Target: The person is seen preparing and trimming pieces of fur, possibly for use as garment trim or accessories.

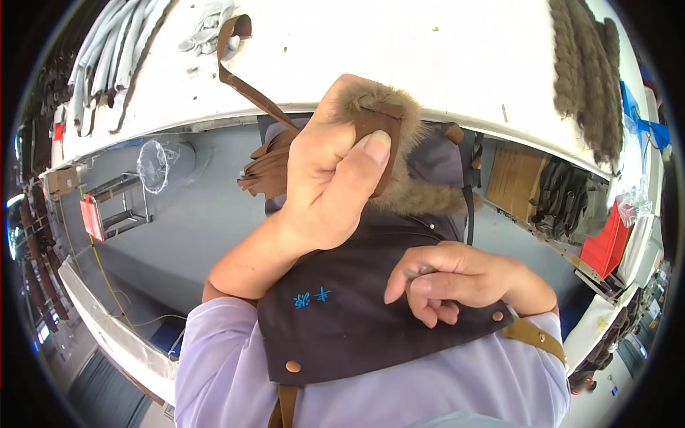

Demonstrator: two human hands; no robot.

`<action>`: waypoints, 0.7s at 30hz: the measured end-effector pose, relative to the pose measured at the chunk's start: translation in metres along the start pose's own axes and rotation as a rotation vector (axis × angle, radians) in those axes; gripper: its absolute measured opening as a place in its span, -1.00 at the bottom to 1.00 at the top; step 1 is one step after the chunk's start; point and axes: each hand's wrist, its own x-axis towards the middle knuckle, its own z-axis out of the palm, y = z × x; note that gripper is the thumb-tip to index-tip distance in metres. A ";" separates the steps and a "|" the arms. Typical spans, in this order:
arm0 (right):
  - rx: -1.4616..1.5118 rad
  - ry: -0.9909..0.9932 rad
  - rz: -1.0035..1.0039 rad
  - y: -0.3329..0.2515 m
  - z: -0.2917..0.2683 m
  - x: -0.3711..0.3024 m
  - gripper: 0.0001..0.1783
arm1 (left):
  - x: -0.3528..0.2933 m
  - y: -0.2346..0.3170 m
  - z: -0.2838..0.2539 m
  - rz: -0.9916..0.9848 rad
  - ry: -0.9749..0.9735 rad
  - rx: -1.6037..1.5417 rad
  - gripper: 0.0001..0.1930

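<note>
My left hand (325, 171) is raised over my lap, closed round the end of a grey-brown fur strip (421, 196). Its thumb presses on a flat brown backing (369, 127) with a dark seam across the top. The rest of the fur trails to the right over the dark apron (342, 314). Behind the wrist is a bunch of brown ribbon (270, 170); one length (246, 89) runs up onto the table. My right hand (457, 278) hovers lower, before the apron, fingers curled and thumb against them. Whatever they may pinch is too small to make out.
The white table (399, 43) spans the far side, with grey strips (118, 50) at left and brown fur strips (585, 78) at right. A metal-framed stool (118, 207) stands on the left. A cardboard box (512, 178) and a red bin (605, 242) are at right.
</note>
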 end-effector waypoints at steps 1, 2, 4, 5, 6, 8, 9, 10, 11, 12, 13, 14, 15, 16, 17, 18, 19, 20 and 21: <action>-0.137 -0.012 -0.037 -0.007 -0.002 0.001 -0.60 | -0.001 0.000 0.003 0.000 0.002 0.003 -0.77; -0.137 -0.011 -0.040 -0.007 -0.002 0.001 -0.60 | -0.003 0.001 0.008 -0.002 0.055 -0.032 -0.77; -0.065 0.254 -0.455 -0.006 -0.002 0.002 -0.52 | -0.005 0.001 0.012 -0.003 0.109 -0.063 -0.77; 0.085 0.249 -0.530 -0.008 -0.002 0.006 -0.48 | -0.004 -0.002 0.012 0.061 0.081 -0.031 -0.77; 0.235 0.241 -0.602 -0.013 -0.002 0.012 -0.44 | -0.004 -0.003 0.012 0.125 0.054 0.002 -0.78; 0.274 0.237 -0.567 -0.018 0.000 0.023 -0.41 | -0.005 0.003 0.012 0.087 0.014 0.020 -0.79; 0.297 0.203 -0.576 -0.016 -0.001 0.029 -0.43 | -0.004 0.006 0.012 0.050 -0.024 0.034 -0.79; 0.319 0.168 -0.584 -0.014 -0.002 0.033 -0.45 | -0.004 0.008 0.012 0.048 -0.026 0.036 -0.79; 0.322 0.178 -0.611 -0.013 -0.002 0.035 -0.49 | -0.005 0.010 0.014 0.063 0.013 0.033 -0.80; 0.322 0.175 -0.610 -0.012 -0.002 0.035 -0.49 | -0.005 0.011 0.014 0.079 0.052 0.029 -0.80; 0.352 0.163 -0.596 -0.012 -0.002 0.034 -0.51 | -0.006 0.009 0.012 0.079 0.054 0.031 -0.80; 0.382 0.153 -0.580 -0.011 -0.002 0.034 -0.52 | -0.006 0.006 0.008 0.148 -0.001 0.154 -0.75; 0.382 0.152 -0.579 -0.011 -0.002 0.034 -0.52 | -0.006 0.005 0.006 0.216 -0.058 0.277 -0.61; 0.378 0.155 -0.588 -0.011 -0.002 0.034 -0.54 | -0.007 0.006 0.007 0.215 -0.056 0.276 -0.61; 0.374 0.159 -0.599 -0.010 -0.003 0.035 -0.55 | -0.007 0.010 0.011 0.144 -0.023 0.251 -0.59; 0.374 0.161 -0.599 -0.009 -0.003 0.035 -0.55 | -0.008 0.011 0.013 0.072 0.009 0.226 -0.56; 0.380 0.150 -0.608 -0.009 -0.004 0.034 -0.56 | -0.007 0.012 0.013 0.072 0.008 0.225 -0.56; 0.385 0.134 -0.615 -0.009 -0.004 0.034 -0.57 | -0.008 0.013 0.013 0.062 0.010 0.223 -0.55; 0.385 0.133 -0.616 -0.009 -0.004 0.034 -0.57 | -0.008 0.013 0.013 0.051 0.011 0.222 -0.54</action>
